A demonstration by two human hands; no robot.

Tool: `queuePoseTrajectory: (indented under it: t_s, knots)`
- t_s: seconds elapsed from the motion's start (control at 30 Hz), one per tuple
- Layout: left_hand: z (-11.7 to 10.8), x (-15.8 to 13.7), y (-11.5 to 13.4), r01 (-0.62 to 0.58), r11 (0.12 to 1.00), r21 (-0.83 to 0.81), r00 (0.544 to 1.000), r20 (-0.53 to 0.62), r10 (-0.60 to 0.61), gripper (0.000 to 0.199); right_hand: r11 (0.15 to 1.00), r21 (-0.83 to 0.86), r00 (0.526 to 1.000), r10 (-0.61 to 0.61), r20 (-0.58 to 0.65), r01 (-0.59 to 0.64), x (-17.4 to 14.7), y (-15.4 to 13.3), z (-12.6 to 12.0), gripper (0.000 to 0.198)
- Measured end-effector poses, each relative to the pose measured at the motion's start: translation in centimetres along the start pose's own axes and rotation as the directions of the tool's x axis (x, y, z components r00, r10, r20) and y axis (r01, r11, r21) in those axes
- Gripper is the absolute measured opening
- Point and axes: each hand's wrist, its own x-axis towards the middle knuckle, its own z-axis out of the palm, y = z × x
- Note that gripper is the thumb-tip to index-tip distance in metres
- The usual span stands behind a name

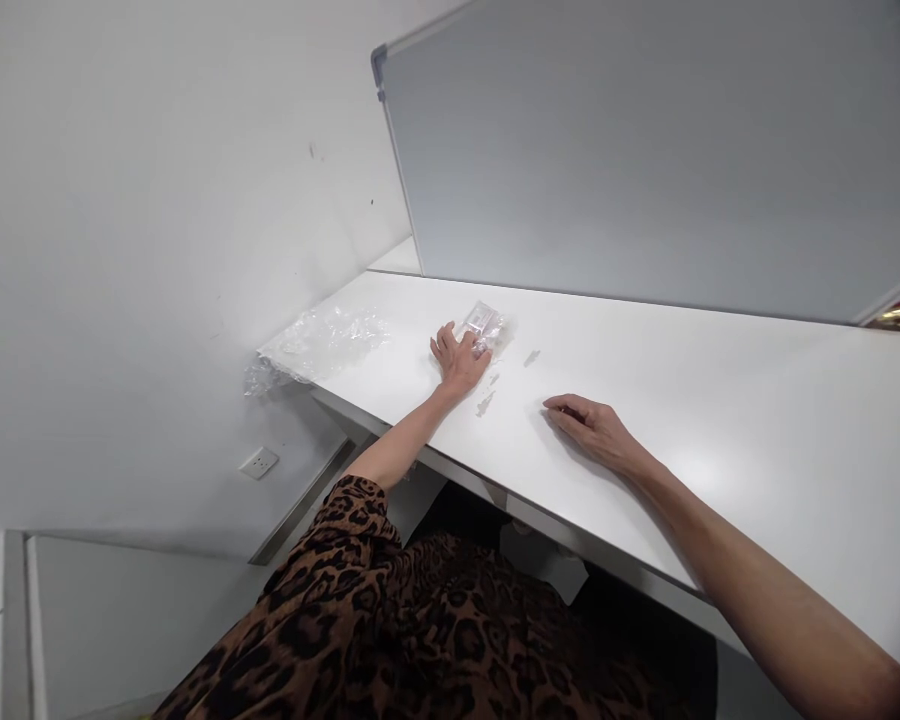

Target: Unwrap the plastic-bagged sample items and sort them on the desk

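A small clear plastic packet (483, 318) with a pale pinkish printed piece inside lies on the white table (690, 400). My left hand (461, 362) is on its near side, thumb and index finger on the plastic and the other fingers spread to the left. Part of the packet is hidden under that hand. Nearer the front edge, my right hand (589, 425) rests at the tabletop with its fingers pressed together, and nothing shows in them. Between the hands are several greyish flat patches (485, 403), too indistinct to name.
Crumpled clear plastic film (322, 340) lies at the table's left end and hangs over the edge. A large grey-white board (645, 150) leans along the back. The wall (157, 200) closes off the left side, with a socket (259, 462) low on it.
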Motion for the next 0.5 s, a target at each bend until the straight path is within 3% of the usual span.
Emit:
queuePoseTrajectory:
  t_s: [0.1,0.17,0.27,0.37,0.43,0.5]
  knots:
    - [-0.1,-1.1,0.7,-0.132,0.99,-0.051,0.99,-0.06,0.129,0.018,0.998,0.054,0.999,0.041,-0.027,-0.039,0.1,0.3,-0.5,0.055]
    - [-0.2,-1.6,1.8,-0.159,0.964,-0.215,0.987,-0.056,0.151,0.014,0.989,0.13,0.995,0.079,-0.068,-0.07,0.3,0.7,-0.8,0.059]
    - [-0.1,-2.0,4.5,-0.023,0.835,-0.549,0.999,0.028,0.046,0.019,0.95,0.303,0.966,0.142,-0.215,-0.073,0.9,1.5,-1.3,0.072]
    - [0.0,-2.2,8.0,0.17,0.583,-0.794,0.973,0.23,0.029,0.032,0.931,0.36,0.882,0.218,-0.417,-0.059,1.5,2.5,-2.3,0.101]
    - [0.3,-2.3,10.2,0.272,0.439,-0.856,0.937,0.34,0.083,0.035,0.961,0.27,0.832,0.201,-0.517,-0.065,1.6,3.1,-3.4,0.116]
    - [0.7,-2.2,11.9,0.339,0.371,-0.865,0.91,0.402,0.105,0.037,0.997,0.055,0.82,0.071,-0.567,-0.048,1.4,3.6,-4.5,0.118]
